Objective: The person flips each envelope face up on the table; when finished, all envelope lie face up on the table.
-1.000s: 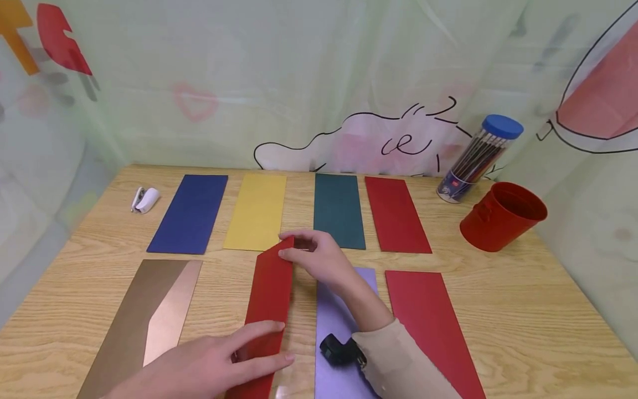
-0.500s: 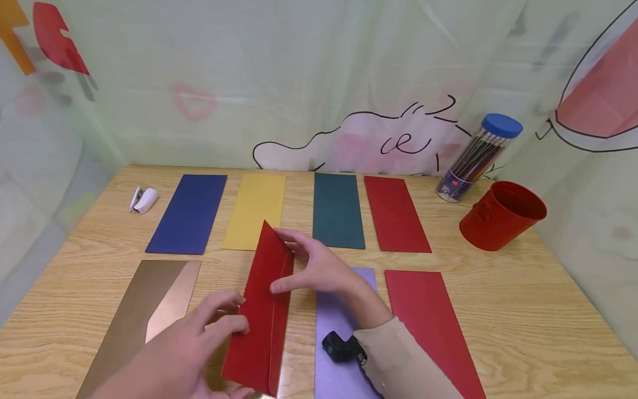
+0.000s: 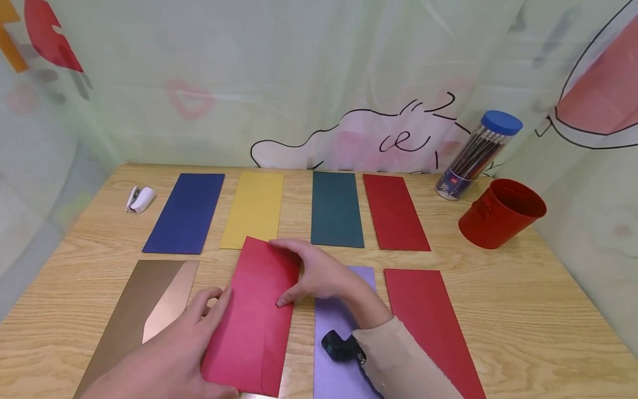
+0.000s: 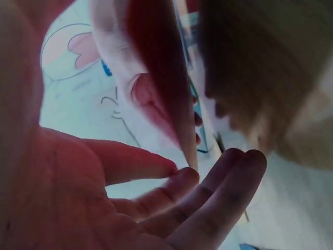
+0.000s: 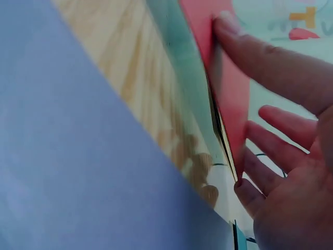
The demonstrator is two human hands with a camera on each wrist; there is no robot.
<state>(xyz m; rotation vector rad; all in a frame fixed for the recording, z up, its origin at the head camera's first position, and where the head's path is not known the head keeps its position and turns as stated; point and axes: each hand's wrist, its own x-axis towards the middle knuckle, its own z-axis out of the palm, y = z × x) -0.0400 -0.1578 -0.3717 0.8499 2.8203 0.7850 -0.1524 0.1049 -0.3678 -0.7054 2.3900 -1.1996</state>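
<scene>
A red envelope [image 3: 251, 327], its flap seam running lengthwise near the right side, is held tilted above the front of the table. My left hand [image 3: 181, 343] holds its left edge, fingers along the side and thumb at the near end. On the opposite side, my right hand [image 3: 321, 271] grips it with the thumb on the face and fingers at the far edge. From the right wrist, the envelope [image 5: 231, 99] appears nearly edge-on between thumb and fingertips. The left wrist view has its dark red side [image 4: 161, 57] close above my fingertips.
Around it lie a brown sheet [image 3: 134, 299], a lilac one [image 3: 331, 316] under my right forearm, and a red one [image 3: 428, 321]. Blue [image 3: 184, 213], yellow [image 3: 254, 208], green [image 3: 336, 208] and red [image 3: 396, 213] pieces line the back, with a stapler [image 3: 140, 199], pencil tub [image 3: 476, 160] and red bucket [image 3: 488, 221].
The red envelope has turned from nearly edge-on to show its flap side upward. My left hand has shifted left to its left edge; my right thumb has moved down onto its face.
</scene>
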